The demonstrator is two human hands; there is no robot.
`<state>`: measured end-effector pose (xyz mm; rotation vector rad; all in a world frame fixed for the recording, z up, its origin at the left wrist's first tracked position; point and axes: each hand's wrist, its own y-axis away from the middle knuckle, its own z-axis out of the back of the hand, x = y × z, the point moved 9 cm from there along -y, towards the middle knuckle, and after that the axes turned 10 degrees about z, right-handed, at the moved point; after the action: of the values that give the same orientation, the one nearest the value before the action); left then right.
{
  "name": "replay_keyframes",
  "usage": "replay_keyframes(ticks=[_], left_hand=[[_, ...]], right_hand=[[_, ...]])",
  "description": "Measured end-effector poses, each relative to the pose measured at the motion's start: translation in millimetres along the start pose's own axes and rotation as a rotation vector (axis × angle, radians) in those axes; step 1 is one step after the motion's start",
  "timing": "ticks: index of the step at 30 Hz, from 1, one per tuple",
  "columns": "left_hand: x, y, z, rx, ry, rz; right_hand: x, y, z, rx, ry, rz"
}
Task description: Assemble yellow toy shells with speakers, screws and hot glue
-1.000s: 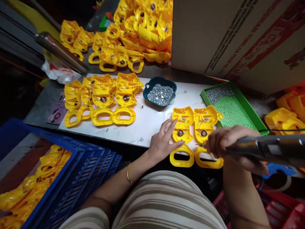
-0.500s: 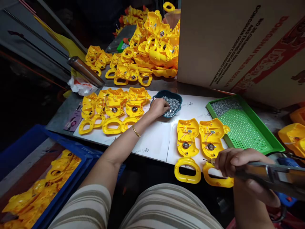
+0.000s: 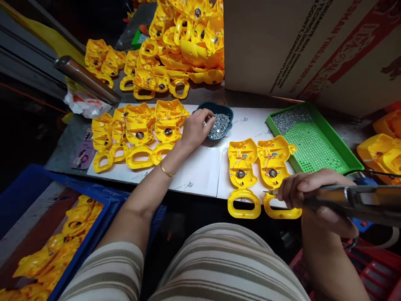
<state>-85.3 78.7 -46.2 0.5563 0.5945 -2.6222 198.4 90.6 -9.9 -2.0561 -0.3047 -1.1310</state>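
Note:
My left hand (image 3: 197, 127) is at the near left rim of a dark teal bowl (image 3: 231, 119) of small silver screws (image 3: 220, 125). Its fingers are curled in a pinch; what lies between them is too small to make out. In my right hand (image 3: 308, 188) is an electric screwdriver (image 3: 351, 198), its thin bit pointing left above a yellow handle loop. Two open yellow plastic toy shells, a left one (image 3: 242, 163) and a right one (image 3: 273, 161), lie side by side below the bit's far side, with wires and round speakers inside.
More yellow shells (image 3: 138, 123) line the left of the white sheet (image 3: 200, 175). A green perforated tray (image 3: 326, 146) with screws sits right, before a large carton (image 3: 300, 46). A shell pile (image 3: 188, 46) rises behind. A blue crate (image 3: 105, 209) stands lower left, a metal post (image 3: 87, 79) upper left.
My left hand has drawn back from the screws toward the bowl's near left rim, fingers still curled. The view has shifted, and my right hand still holds the screwdriver near the right shell.

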Motion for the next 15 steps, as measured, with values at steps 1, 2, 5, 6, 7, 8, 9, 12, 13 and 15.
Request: replay_keyframes(ticks=[1,2,5,6,7,8,9,12,13,15], left_hand=[[-17,17,3.1,0.003,0.051,-0.072],[-35,39,3.8,0.026,0.118,-0.146],[-83,112,-7.2,0.159,0.305,-0.317],[-92,133,-11.5,0.174,0.343,-0.324],[-97,149,-14.5,0.165,0.374,-0.312],[-100,161,-17.0,0.148,0.398,-0.29],[-101,168,-18.7,0.128,0.418,-0.265],[-101,175,-19.6,0.097,0.471,-0.234],[-101,174,-18.9,0.099,0.484,-0.243],[-103,171,-16.4,0.1,0.499,-0.265]], right_hand=[[0,-1,1,-0.019,0.001,0.003],[0,-3,1,-0.036,-0.003,0.008],[5,-9,-4,-0.064,-0.032,0.063],[8,-11,-7,-0.073,-0.04,0.088],[12,-13,-10,-0.082,-0.044,0.107],[14,-14,-13,-0.093,-0.044,0.118],[17,-15,-17,-0.097,-0.042,0.129],[22,-14,-26,-0.094,-0.043,0.135],[22,-14,-26,-0.092,-0.045,0.131],[18,-14,-29,-0.027,-0.049,0.1]])
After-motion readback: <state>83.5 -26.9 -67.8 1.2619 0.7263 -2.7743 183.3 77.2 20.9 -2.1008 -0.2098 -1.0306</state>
